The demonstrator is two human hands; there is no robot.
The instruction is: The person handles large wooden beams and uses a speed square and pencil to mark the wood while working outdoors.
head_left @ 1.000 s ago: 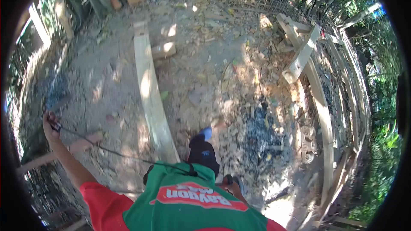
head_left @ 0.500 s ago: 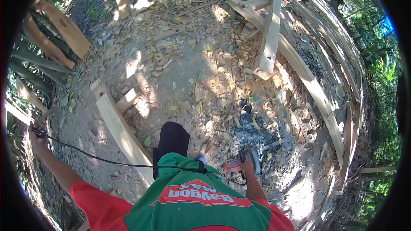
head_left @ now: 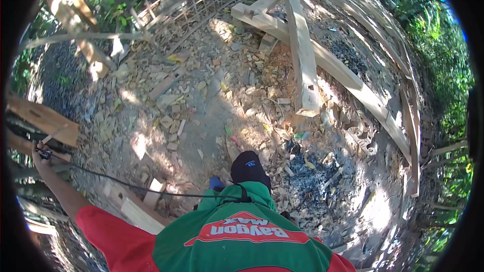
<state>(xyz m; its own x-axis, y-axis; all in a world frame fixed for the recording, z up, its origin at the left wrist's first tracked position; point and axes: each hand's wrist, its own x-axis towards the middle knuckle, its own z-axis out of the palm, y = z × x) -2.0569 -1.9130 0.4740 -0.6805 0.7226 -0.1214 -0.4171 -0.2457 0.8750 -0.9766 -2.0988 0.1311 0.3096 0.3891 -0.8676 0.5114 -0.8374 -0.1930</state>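
Note:
My left hand (head_left: 40, 153) is stretched far out to the left, fingers closed round the black end of a power cord (head_left: 121, 177). A thin, light stick-like piece (head_left: 54, 134) juts up from beside those fingers; its kind is too small to tell. From the hand the cord runs right, across the front of my green and red shirt (head_left: 242, 252). My right hand is out of sight, below or behind the shirt. Near the left hand lies a brown plank (head_left: 45, 121).
A squared timber with a cut slot (head_left: 305, 55) rests across a long beam (head_left: 348, 78) at the upper right. Another timber (head_left: 136, 211) lies at lower left. Grey ash (head_left: 312, 181) covers ground at right. A lattice fence (head_left: 191, 0) stands at the back.
The view has turned and shifted, so the timbers sit elsewhere in it. My right hand, earlier on a red and grey power tool, has gone out of view with it. The left still grips the cord.

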